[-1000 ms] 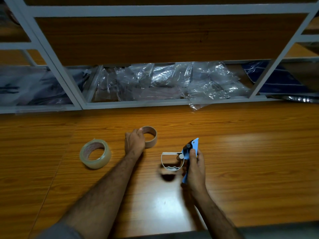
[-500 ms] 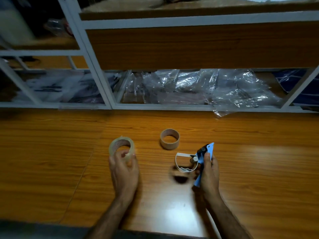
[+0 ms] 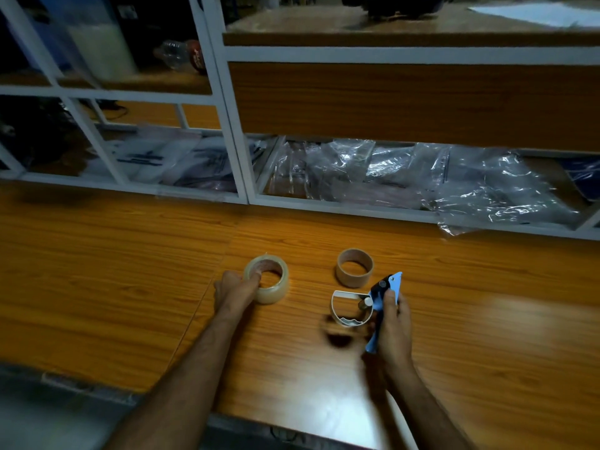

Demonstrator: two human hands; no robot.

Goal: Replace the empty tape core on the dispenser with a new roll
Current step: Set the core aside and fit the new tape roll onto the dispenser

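A new roll of clear tape (image 3: 271, 280) is tilted up off the wooden table (image 3: 487, 319), gripped by my left hand (image 3: 235, 292) with a finger hooked inside its hole. The empty brown cardboard core (image 3: 354, 267) stands alone on the table to the right of the roll. My right hand (image 3: 394, 319) holds the blue tape dispenser (image 3: 384, 297) upright just above the table; its white half-round hub (image 3: 349, 308) points left and carries nothing.
White-framed shelving (image 3: 227, 118) rises behind the table, with crumpled clear plastic bags (image 3: 422, 177) in the lower bay. The table's near edge (image 3: 97, 381) runs across the lower left.
My left hand left the cardboard core standing, moved to the clear roll, and gripped and tilted it. The dispenser stayed in my right hand. The camera view swung left and up.
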